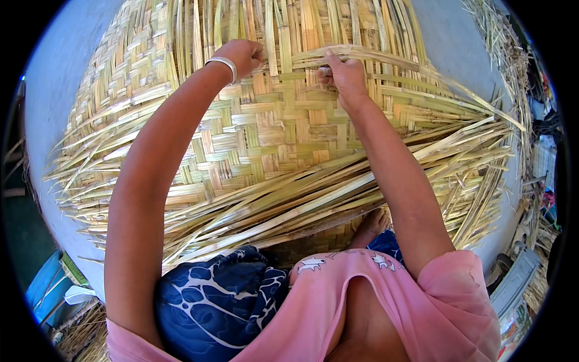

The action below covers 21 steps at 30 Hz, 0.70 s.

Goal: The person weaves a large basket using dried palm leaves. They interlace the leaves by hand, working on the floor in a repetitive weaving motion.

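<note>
A half-woven mat of flattened yellow-green reed strips spreads out before me, in a slanting checked weave. At its far side, my left hand, with a silver bangle on the wrist, is closed beside the upright strips; what its fingers hold is hidden. My right hand is bent at the fingers, its thumb pressed on a loose split reed strip. That strip lies crosswise over the weave, and its long end reaches beyond the mat's right edge. Unwoven lengthwise strips run away from me past both hands.
A thick pile of loose reed strips lies across the mat's near side, by my bare foot. Pale smooth floor surrounds the mat. Straw litter lines the right side. A blue container stands at lower left.
</note>
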Motion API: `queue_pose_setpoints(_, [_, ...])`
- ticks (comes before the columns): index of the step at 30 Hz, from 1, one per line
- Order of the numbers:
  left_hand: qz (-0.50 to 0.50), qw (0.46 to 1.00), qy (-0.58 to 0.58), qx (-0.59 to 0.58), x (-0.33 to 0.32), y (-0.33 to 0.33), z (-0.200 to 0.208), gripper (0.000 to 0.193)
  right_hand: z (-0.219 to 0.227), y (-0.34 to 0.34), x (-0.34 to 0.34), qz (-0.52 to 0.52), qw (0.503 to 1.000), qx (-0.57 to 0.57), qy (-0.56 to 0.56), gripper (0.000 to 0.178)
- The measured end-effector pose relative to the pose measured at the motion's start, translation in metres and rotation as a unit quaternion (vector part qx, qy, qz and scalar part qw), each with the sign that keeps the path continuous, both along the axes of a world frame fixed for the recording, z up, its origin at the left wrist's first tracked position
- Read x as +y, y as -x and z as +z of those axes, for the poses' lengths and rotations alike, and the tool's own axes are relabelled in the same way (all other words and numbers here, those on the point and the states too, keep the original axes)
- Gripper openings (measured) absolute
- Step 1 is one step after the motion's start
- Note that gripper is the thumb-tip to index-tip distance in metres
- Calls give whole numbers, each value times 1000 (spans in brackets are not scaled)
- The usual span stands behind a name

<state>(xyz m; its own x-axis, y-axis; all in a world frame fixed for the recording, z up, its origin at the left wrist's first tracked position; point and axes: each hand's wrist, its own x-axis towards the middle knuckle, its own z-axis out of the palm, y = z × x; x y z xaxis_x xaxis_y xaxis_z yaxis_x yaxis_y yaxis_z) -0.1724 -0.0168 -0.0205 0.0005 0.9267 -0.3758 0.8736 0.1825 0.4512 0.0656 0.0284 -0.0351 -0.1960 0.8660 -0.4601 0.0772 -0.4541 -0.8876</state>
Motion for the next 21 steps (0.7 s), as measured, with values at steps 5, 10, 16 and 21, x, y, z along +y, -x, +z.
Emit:
queue_pose_setpoints(5, [-19, 1000, 14, 19, 2, -3, 6, 13, 2, -2, -7, -12, 1000, -1, -8, 23])
queue_pose_setpoints(10, [-56, 997, 39, 26, 5, -4, 12, 14, 5, -3, -25, -41, 999, 16, 22, 22])
queue_pose_setpoints(16, [-90, 994, -18, 58, 5, -11, 17, 12, 15, -14, -19, -42, 982, 158, 97, 17])
queue_pose_setpoints(21, [-116, 983, -133, 42, 12, -48, 31, 20, 14, -52, -5, -122, 922, 326, 170, 15])
